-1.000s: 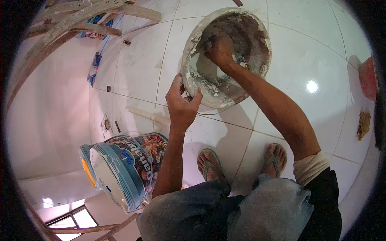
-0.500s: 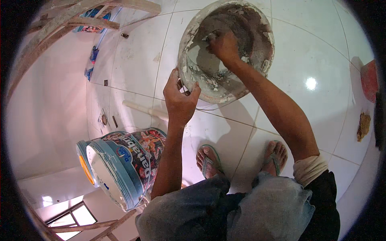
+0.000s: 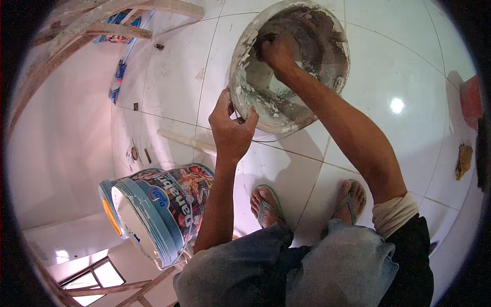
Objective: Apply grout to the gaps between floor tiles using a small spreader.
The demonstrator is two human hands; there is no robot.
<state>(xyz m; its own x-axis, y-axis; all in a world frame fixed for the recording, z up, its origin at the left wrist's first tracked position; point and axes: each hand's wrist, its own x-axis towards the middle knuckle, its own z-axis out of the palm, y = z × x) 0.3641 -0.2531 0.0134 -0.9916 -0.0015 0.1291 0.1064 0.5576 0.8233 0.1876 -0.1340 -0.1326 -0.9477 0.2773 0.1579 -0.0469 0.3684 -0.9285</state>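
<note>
A grey bucket, crusted with pale flaking residue, sits tilted on the white tiles ahead of my feet. My left hand grips its near-left rim, with a thin wire handle hanging below. My right hand reaches inside, fingers closed against the upper-left inner wall; whatever they hold is in shadow and I cannot make it out. The bucket's inside has dark grey patches and a paler bottom.
Printed teal paint buckets stand at lower left. A wooden frame fills the upper left, beside blue items. A pale pipe and small scraps lie on the floor. A red object and brown lump are at right.
My right hand has moved about inside the bucket and is now a little higher, by the upper-left wall. My left hand keeps its grip on the rim.
</note>
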